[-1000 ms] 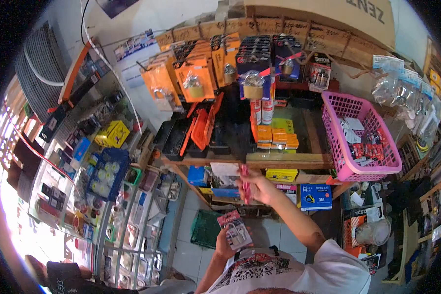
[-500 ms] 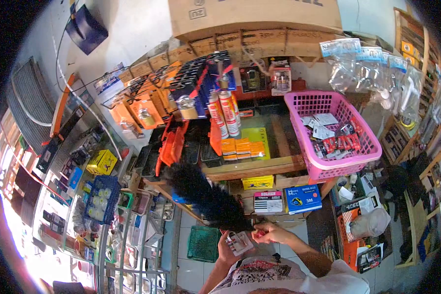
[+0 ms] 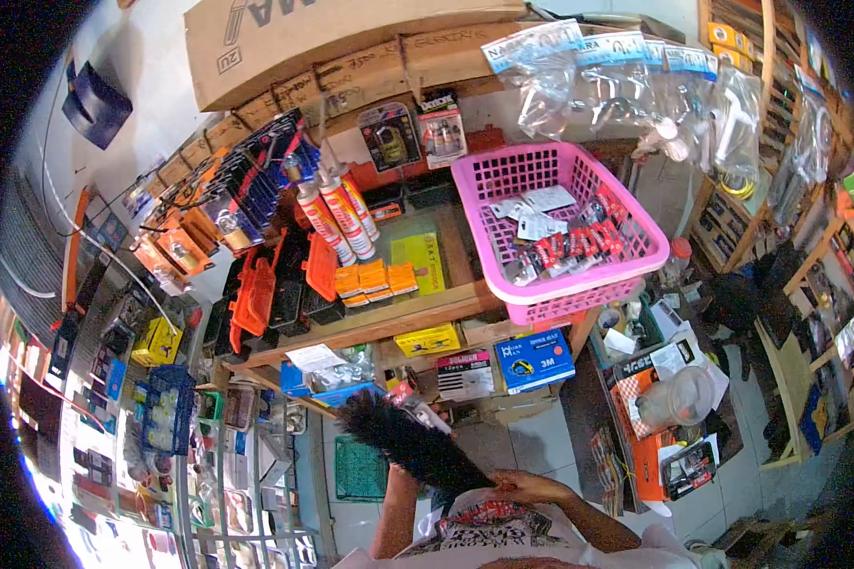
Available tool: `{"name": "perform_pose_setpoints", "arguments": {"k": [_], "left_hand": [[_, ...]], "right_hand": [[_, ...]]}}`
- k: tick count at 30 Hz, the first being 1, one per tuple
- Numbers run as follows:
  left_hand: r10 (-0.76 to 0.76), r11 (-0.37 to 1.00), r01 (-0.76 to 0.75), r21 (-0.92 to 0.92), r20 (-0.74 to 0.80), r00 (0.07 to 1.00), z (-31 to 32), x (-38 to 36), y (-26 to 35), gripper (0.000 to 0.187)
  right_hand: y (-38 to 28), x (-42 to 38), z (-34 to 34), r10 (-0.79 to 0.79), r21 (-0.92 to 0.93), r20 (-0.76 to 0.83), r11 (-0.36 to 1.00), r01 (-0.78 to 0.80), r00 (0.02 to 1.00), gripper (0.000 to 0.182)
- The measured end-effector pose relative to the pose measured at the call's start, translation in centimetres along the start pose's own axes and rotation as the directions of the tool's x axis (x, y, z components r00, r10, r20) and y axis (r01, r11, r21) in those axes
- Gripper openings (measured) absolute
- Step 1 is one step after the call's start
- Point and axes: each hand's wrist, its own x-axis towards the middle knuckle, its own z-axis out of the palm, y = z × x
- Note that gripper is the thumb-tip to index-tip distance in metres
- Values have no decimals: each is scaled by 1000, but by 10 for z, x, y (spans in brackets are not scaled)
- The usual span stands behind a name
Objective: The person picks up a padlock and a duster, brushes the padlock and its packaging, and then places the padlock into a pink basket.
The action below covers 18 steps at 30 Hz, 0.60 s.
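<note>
A black feather duster (image 3: 417, 441) slants across in front of my body, its bushy end up and to the left. My right hand (image 3: 522, 486) is closed round its handle end, close to my shirt. My left hand is mostly hidden behind the feathers; only the left forearm (image 3: 397, 503) shows plainly below them. Just past the duster sticks out a small pale blister pack (image 3: 429, 413), which appears to be in my left hand, below the counter's front edge. Its contents are too blurred to tell.
On the glass counter stand a pink basket (image 3: 579, 292) of small packets, sealant tubes (image 3: 337, 223) and orange boxes (image 3: 375, 280). Below are a blue 3M box (image 3: 538, 360) and a yellow box (image 3: 427, 339). A green crate (image 3: 361, 469) sits on the floor. Glass shelving lines the left.
My view has swung to the right. My left hand has moved forward and up with the blister pack, behind the duster. The duster, still in my right hand, now lies lower across my front.
</note>
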Motion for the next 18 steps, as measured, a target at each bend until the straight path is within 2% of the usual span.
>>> {"name": "perform_pose_setpoints", "arguments": {"k": [1,2,4,6,8,9,11,12,15,16,18], "left_hand": [[18,1000,-18,-22,-9,1000,18,3,-4,57],[1,987,0,162,-12,1000,33,6,-4,59],[95,984,-87,153,-45,994,74,1,-12,63],[185,970,-186,157,18,982,80,13,-8,62],[262,944,-291,156,184,947,56,47,8,54],[139,950,-187,251,197,970,83,42,15,54],[367,893,-356,276,16,930,130,46,12,55],[396,895,-387,222,7,918,131,55,16,54],[411,858,-415,301,79,908,140,59,24,54],[457,867,-471,164,120,882,138,68,22,58],[399,882,-425,205,158,903,148,70,19,60]], "right_hand": [[-8,1,1,-6,9,-55,1000,7,998,51],[-14,3,0,-15,15,-109,1000,17,994,53],[-20,7,-3,110,216,-120,973,-83,987,55],[-29,8,-6,198,350,-137,926,-140,971,57],[-48,5,-13,250,420,-179,894,-156,952,60],[-45,3,-10,241,390,-256,912,-128,936,58],[-42,1,-11,207,312,-412,947,-76,887,54],[-46,-2,-13,182,321,-445,946,-33,877,43],[-45,-9,-17,61,225,-459,973,50,887,33],[-45,-11,-21,93,255,-486,966,40,869,31],[-42,-13,-22,159,326,-525,945,25,836,28]]}}
